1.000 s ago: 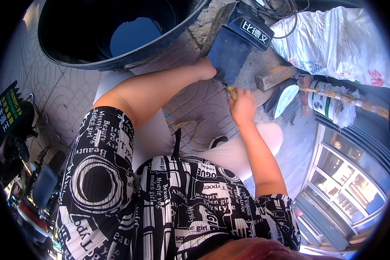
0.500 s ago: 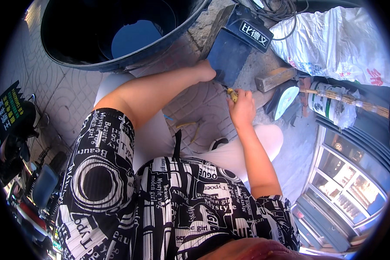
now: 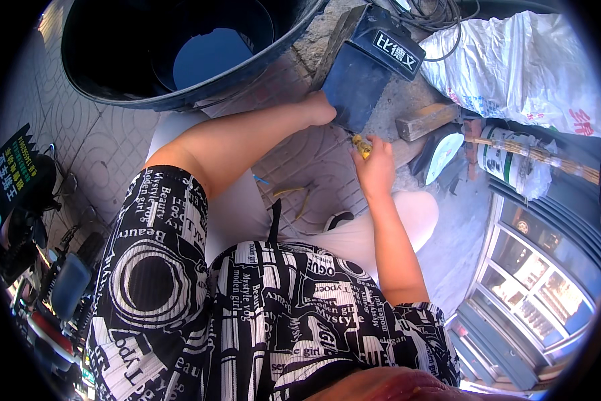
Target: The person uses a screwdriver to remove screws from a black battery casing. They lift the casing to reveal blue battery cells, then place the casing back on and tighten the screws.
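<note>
A white-on-black label [image 3: 397, 52] is standing out on the dark box [image 3: 355, 93], which is sitting between a black tub [image 3: 173, 103] and a pale sack [image 3: 514, 63]. Red and blue print is marking the sack; light lettering is filling a dark sign [image 3: 12, 177] at far left, and more is covering the black-and-white shirt [image 3: 300, 301]. The right hand [image 3: 378, 166] is gripping a yellow-handled tool [image 3: 362, 146] near the box's lower edge. The left hand [image 3: 319, 108] is lying against the box — its fingers are hiding, so I cannot tell their hold. Patterned paving [image 3: 86, 134] is spreading below; a framed window [image 3: 537, 267] is showing at right.
</note>
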`<control>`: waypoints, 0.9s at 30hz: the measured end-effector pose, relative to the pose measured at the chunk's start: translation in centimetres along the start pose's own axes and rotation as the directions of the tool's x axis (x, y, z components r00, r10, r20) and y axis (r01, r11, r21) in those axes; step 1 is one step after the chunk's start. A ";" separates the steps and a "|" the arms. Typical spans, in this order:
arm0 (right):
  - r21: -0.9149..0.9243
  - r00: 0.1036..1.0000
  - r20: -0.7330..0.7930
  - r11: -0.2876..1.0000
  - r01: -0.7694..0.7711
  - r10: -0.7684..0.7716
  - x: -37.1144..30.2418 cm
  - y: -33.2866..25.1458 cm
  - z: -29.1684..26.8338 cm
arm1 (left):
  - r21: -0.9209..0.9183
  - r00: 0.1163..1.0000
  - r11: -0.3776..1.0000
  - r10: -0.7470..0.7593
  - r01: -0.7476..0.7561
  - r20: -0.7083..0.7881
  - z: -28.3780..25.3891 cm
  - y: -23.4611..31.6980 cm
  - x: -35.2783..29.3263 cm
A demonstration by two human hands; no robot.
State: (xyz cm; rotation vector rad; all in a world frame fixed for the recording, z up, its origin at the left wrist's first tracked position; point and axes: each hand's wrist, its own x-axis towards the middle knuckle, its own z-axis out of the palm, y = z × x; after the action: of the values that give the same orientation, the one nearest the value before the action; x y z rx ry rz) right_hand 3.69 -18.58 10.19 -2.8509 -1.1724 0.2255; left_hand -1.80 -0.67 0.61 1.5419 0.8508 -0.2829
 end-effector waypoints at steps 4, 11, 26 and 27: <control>-0.011 0.933 0.235 0.960 -0.279 0.274 0.9 0.5 0.1 | 0.022 1.000 0.999 -0.030 0.030 0.001 -0.1 0.4 -0.1; 0.012 0.996 0.017 0.997 0.082 -0.082 -0.1 1.4 0.4 | 0.015 1.000 1.000 -0.016 0.016 -0.020 0.3 -0.3 0.4; 0.056 0.987 0.125 0.992 -0.111 0.103 0.4 0.9 -0.3 | 0.055 1.000 0.998 -0.002 0.002 -0.012 0.1 0.1 0.1; 0.023 0.956 0.219 0.979 -0.204 0.194 0.9 0.7 -0.5 | 0.059 1.000 0.998 -0.002 0.002 -0.008 0.1 0.0 0.1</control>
State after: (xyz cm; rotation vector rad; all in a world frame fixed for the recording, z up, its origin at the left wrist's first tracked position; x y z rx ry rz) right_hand 4.84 -18.44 10.46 -2.9621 -0.8913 0.5766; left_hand -1.66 -0.74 0.55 1.5977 0.8568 -0.3062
